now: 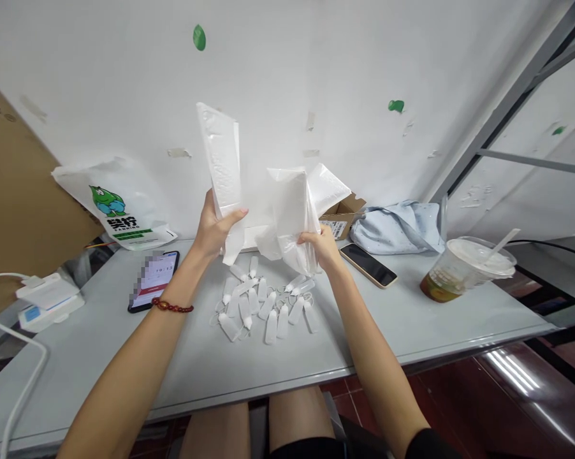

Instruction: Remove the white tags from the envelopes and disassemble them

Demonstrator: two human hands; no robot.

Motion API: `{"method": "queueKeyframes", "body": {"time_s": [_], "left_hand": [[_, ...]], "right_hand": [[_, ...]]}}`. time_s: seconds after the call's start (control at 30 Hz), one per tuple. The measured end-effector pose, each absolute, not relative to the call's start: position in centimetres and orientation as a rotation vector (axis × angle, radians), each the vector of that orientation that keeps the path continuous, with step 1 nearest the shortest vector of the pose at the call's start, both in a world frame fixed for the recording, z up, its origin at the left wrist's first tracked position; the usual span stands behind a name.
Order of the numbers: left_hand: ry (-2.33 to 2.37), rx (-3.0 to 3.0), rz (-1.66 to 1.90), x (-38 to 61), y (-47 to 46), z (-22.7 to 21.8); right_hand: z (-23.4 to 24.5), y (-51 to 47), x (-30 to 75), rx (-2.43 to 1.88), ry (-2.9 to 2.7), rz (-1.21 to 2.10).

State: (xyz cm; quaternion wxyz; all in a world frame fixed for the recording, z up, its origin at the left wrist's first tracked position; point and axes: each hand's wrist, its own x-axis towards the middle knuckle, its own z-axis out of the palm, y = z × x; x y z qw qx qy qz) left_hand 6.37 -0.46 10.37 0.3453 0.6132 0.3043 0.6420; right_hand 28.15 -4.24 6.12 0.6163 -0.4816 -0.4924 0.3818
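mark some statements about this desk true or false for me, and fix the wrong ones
1. The left hand grips an upright white plastic piece. True.
2. The right hand lies flat on the grey table. False: it is raised, holding folded white plastic.
3. The small whitish pieces lie loosely clustered between the forearms. True.
4. The lidded cup stands at the table's left end. False: it stands toward the right end.
5. A dark red beaded bracelet is on the left wrist. True.
6. The phone nearest the right hand has a lit screen. False: its screen is dark.
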Motion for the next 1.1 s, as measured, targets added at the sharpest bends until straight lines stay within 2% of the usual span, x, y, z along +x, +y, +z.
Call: {"method": "queueKeyframes", "body": {"time_s": [0.13, 0.37, 0.63, 0.7, 0.87, 1.1], "left_hand": [[0.731, 1.709, 1.613, 7.1, -0.2, 10.6], [0.875, 1.604, 1.568, 7.1, 1.2, 8.2], [0.847, 1.842, 1.804, 5.6, -0.3, 10.8], [0.895, 1.744, 1.628, 5.6, 0.2, 9.9], [0.946, 1.398, 1.641, 5.3, 1.2, 7.3], [0.841, 1.239, 1.725, 4.1, 0.3, 9.5]], "right_hand": [[6.3, -4.4, 28.3, -1.124, -1.143, 0.871], [6.0, -4.2, 28.4, -1.151, -1.183, 0.79], [5.9, -4.0, 28.5, -1.141, -1.184, 0.804], [6.1, -4.1, 28.4, -1.155, -1.187, 0.797], [6.3, -4.4, 28.2, -1.164, -1.174, 0.794], [6.3, -4.4, 28.0, -1.197, -1.18, 0.839]]}}
